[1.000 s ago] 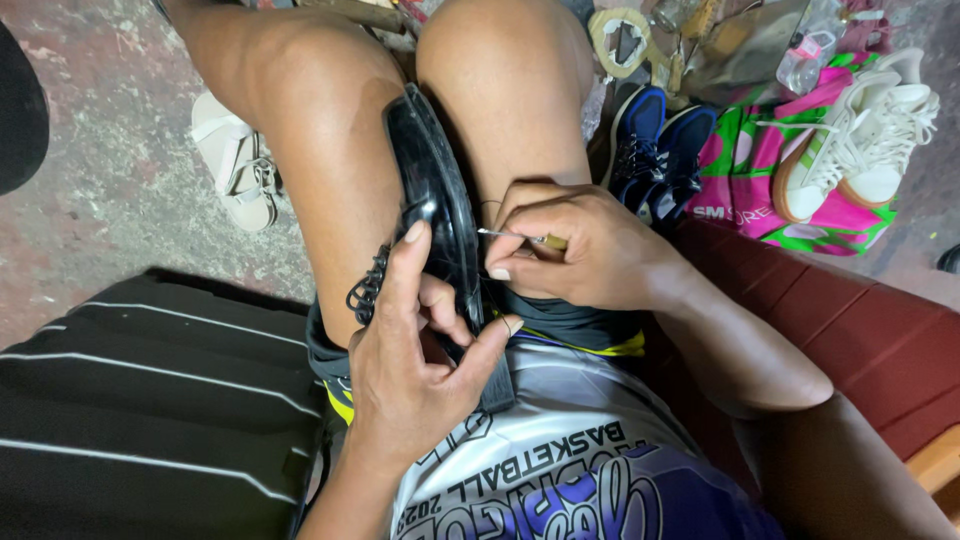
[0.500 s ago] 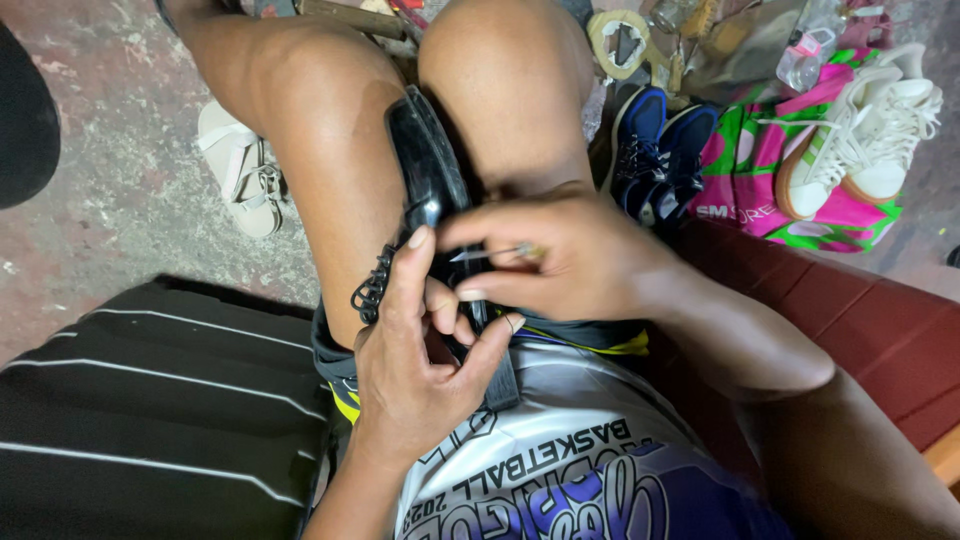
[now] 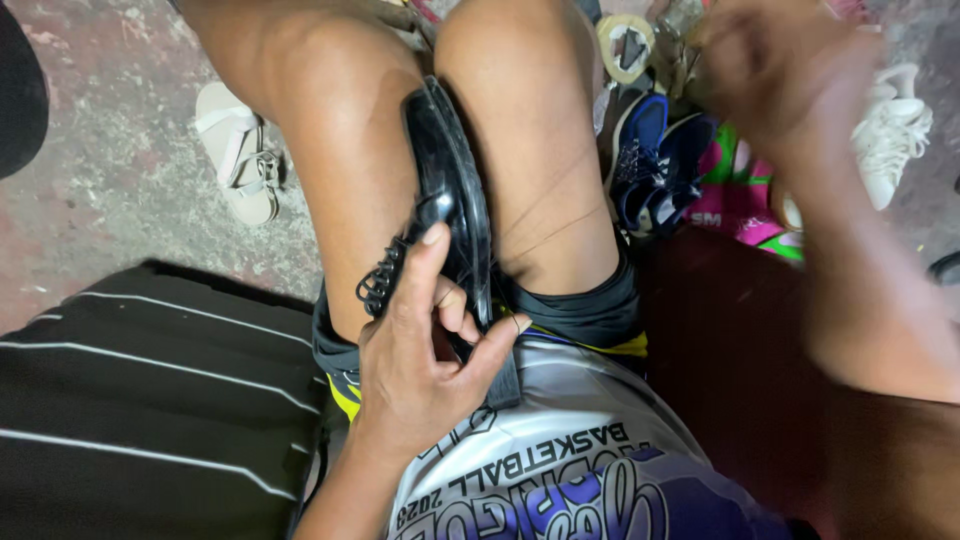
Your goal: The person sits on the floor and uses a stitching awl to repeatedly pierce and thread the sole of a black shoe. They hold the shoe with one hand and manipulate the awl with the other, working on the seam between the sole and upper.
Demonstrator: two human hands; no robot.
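Observation:
A glossy black shoe (image 3: 445, 190) stands on edge, clamped between my bare knees. My left hand (image 3: 420, 370) grips its heel end, the index finger stretched up along the sole and the thumb on the other side. Black laces (image 3: 380, 285) hang just left of that hand. Two thin strands of thread (image 3: 555, 205) run taut from the shoe across my right thigh toward the upper right. My right hand (image 3: 790, 80) is raised there, blurred, fingers closed at the thread's far end, well clear of the shoe.
A white sandal (image 3: 240, 160) lies on the concrete floor (image 3: 110, 130) at left. Dark blue sneakers (image 3: 650, 160), a white sneaker (image 3: 895, 130), a pink and green bag (image 3: 740, 200) and a tape roll (image 3: 625, 45) crowd the upper right. A black striped bag (image 3: 150, 400) sits lower left.
My right hand has left the shoe's edge and swung up to the right, drawing the thread taut. The left hand keeps its grip on the shoe.

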